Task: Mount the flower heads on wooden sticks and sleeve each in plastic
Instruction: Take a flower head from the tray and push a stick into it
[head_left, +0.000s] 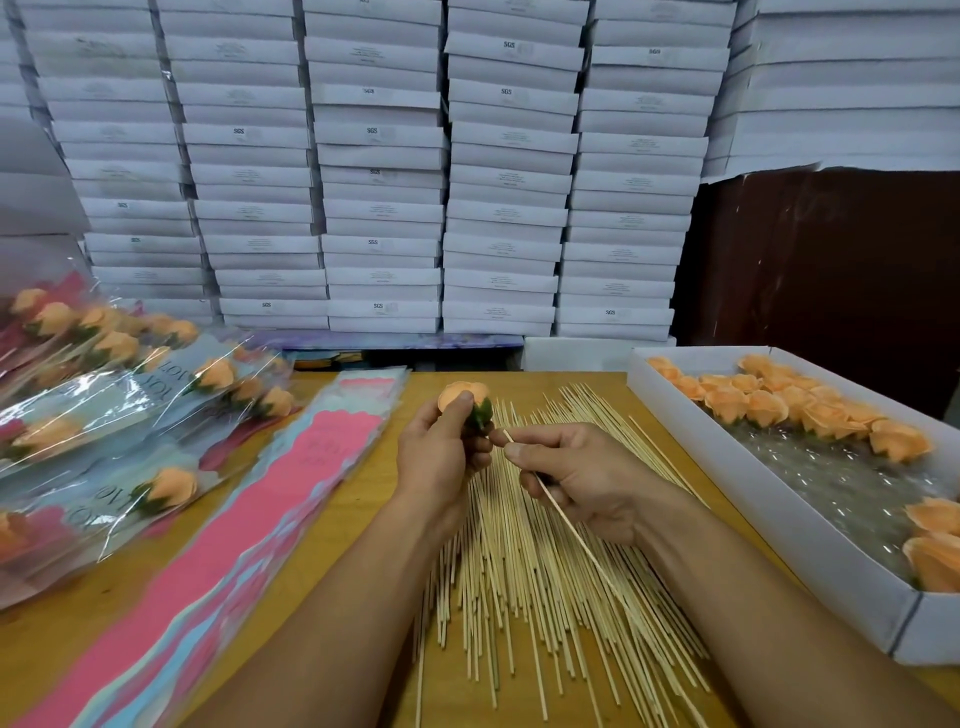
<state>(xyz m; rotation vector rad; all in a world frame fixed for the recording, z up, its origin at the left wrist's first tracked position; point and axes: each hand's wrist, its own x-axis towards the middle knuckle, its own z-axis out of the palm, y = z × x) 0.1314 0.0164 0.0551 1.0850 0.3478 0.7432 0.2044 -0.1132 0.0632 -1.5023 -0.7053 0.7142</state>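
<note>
left hand (439, 452) grips flower head (464, 397) over the stick pile, green base turned right | right hand (582, 478) pinches stick (566, 525), tip at base, lined up to skewer imo

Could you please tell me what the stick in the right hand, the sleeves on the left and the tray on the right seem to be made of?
Stick: pale, matte, straw-coloured, so probably wood or bamboo. Sleeves: clear glossy plastic film, with glare and creases. Tray: white, matte, folded corners, likely cardboard.
</note>
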